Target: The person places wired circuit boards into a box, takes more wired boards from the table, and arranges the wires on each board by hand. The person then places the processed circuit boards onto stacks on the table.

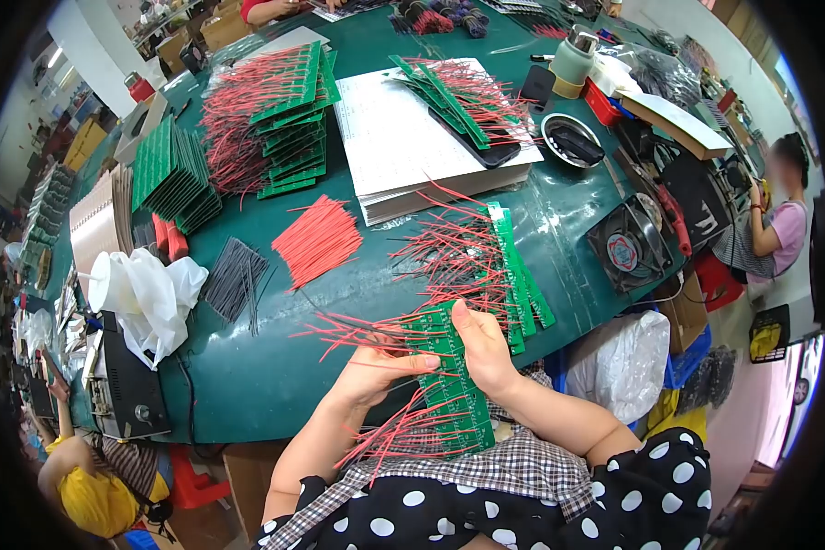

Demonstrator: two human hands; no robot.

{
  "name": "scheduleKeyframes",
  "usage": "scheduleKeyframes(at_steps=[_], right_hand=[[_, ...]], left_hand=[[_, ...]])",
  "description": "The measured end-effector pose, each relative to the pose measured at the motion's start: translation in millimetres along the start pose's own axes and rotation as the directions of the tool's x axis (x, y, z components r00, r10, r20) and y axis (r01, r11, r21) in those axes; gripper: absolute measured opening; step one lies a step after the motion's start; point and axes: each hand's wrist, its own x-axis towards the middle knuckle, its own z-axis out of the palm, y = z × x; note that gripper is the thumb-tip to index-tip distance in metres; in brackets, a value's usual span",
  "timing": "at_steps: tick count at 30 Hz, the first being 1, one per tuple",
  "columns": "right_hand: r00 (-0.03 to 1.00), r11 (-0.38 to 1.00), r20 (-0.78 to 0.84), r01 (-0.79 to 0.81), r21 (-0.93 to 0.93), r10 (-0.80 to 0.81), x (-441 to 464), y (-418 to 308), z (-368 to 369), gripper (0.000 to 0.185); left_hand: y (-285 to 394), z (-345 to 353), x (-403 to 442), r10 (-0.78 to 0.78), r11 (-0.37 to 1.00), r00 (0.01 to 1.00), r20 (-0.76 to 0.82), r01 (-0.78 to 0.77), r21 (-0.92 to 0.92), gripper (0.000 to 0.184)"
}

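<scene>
A green circuit board panel with red and black wires along its left side is held upright above my lap. My right hand grips its right edge near the top, thumb on the face. My left hand is closed at the board's left side among the wires, its thumb reaching onto the board; the wires partly hide its fingers. Just beyond my hands lie more wired boards. Farther off are a pile of red wires and a smaller pile of black wires.
Stacked wired boards and bare green boards stand at the back left. A paper stack bears more boards. On the right are a metal dish and a fan. Co-workers sit at both sides.
</scene>
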Motion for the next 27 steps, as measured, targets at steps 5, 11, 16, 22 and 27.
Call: scheduleKeyframes(at_steps=[5,11,16,22,27], right_hand=[[1.000,0.994,0.010,0.031,-0.108,-0.030,1.5,-8.2,3.0,0.039],[0.997,0.743,-0.061,-0.002,-0.669,-0.052,-32.5,0.2,-12.1,0.029],[0.998,0.789,-0.060,-0.029,-0.614,-0.009,-50.9,9.1,-12.9,0.027],[0.999,0.956,0.037,-0.008,-0.292,0.019,-53.2,15.7,-10.8,0.029],[0.998,0.972,0.001,-0.058,-0.228,0.060,-49.4,13.9,-10.2,0.026]], left_hand=[[0.1,3.6,-3.7,0.046,0.998,0.999,-0.002,-0.046,0.050,0.037],[-4.6,-2.4,-12.3,0.021,0.994,1.000,0.016,-0.023,0.106,0.037],[-4.0,12.3,-26.6,-0.253,0.965,0.967,0.002,0.252,0.078,0.039],[-18.7,2.3,-25.6,-0.280,0.941,0.956,0.084,0.255,0.222,0.037],[-13.4,-6.6,-21.2,-0.296,0.929,0.947,0.122,0.256,0.266,0.037]])
